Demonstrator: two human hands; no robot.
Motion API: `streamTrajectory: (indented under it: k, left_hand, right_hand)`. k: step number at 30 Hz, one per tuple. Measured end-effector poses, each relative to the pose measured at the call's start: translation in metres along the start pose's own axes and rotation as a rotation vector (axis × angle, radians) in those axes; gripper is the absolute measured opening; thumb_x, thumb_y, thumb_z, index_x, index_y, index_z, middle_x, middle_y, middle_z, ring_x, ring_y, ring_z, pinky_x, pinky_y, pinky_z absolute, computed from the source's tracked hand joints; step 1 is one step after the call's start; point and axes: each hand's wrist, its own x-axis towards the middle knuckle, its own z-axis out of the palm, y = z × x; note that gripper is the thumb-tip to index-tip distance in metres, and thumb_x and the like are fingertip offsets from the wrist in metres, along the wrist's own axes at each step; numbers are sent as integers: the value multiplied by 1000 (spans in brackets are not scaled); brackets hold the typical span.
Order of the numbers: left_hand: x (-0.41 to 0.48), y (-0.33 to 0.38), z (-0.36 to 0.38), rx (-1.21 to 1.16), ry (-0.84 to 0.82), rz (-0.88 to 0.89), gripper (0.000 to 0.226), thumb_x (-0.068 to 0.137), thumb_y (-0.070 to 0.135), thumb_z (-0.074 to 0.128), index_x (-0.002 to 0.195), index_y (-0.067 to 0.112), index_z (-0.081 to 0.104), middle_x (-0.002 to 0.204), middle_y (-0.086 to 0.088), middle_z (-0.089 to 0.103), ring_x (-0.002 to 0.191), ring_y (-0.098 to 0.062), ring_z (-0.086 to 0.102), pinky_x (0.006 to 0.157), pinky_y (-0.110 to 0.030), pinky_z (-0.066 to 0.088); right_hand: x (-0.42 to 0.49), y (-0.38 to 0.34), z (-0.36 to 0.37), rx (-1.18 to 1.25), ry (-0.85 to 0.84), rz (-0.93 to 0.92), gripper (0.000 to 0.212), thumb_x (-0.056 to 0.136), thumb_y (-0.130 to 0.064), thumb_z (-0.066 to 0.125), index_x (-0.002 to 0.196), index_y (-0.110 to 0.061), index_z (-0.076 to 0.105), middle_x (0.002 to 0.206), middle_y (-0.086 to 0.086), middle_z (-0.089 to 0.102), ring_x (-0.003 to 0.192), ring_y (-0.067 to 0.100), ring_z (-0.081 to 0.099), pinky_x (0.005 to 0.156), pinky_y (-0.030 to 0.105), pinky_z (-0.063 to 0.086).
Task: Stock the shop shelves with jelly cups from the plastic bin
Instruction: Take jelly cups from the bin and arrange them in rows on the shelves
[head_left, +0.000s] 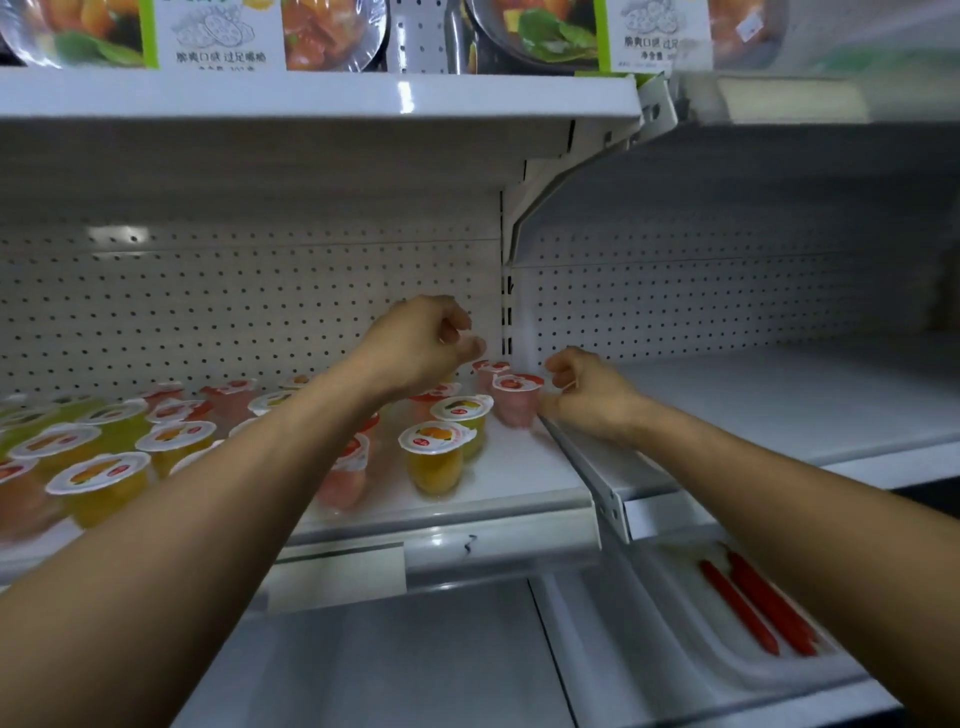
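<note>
Jelly cups (436, 457) are standing across the white shelf (524, 478), orange and pink. Left hand (421, 343) is hovering above them, grip loosely curled, holding nothing. Right hand (587, 395) is touching a pink cup (514, 400) at the shelf's right end; whether it is grasping, I cannot tell.

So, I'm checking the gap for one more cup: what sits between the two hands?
In the head view, two pink jelly cups stand between the left hand and right hand, at the shelf's right end.

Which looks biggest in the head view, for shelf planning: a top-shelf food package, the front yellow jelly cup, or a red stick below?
1. Food package, cropped.
2. Red stick.
3. Yellow jelly cup.
The last two are unsure: the stick lies nearer the camera.
</note>
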Motion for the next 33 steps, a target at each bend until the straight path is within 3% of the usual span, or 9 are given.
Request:
streamTrajectory:
  k: [4, 14, 19, 23, 33]
  left_hand:
    - [-30, 16, -11, 138, 101, 70, 44, 91, 41, 61, 129, 21, 56, 121, 0, 62, 104, -15, 58, 90, -33, 49]
    - [-143, 56, -4, 223, 145, 88, 55, 89, 45, 61, 137, 23, 47, 133, -2, 55, 116, -20, 54, 96, -40, 47]
    - [-209, 54, 4, 196, 130, 55, 53, 87, 40, 65, 133, 19, 51, 128, -5, 58, 114, -24, 55, 92, -40, 47]
    - [-257, 34, 4, 207, 85, -49, 48, 88, 29, 65, 133, 19, 52, 129, -6, 56, 116, -23, 54, 95, -39, 46]
    - [-375, -74, -42, 283, -95, -430, 48, 89, 44, 63, 130, 20, 55, 124, -1, 62, 111, -19, 58, 90, -34, 47]
  right_hand:
    - [-37, -5, -21, -142, 127, -145, 51, 89, -27, 64, 136, -14, 47, 133, 5, 53, 116, 18, 52, 99, 37, 46]
    - [-159, -12, -40, -377, 153, -311, 44, 91, -28, 58, 134, -20, 49, 133, -1, 55, 117, 17, 53, 99, 39, 44]
    - [-210, -10, -21, -405, 73, -369, 44, 91, -26, 58, 134, -18, 50, 132, 1, 54, 119, 20, 51, 98, 38, 43]
    - [-239, -15, 10, -359, -12, -422, 43, 92, -29, 57, 133, -21, 49, 132, -2, 54, 111, 17, 55, 88, 36, 48]
    - [-249, -74, 142, -372, -377, -567, 41, 91, -34, 58, 130, -23, 51, 130, -2, 50, 117, 18, 50, 93, 36, 45]
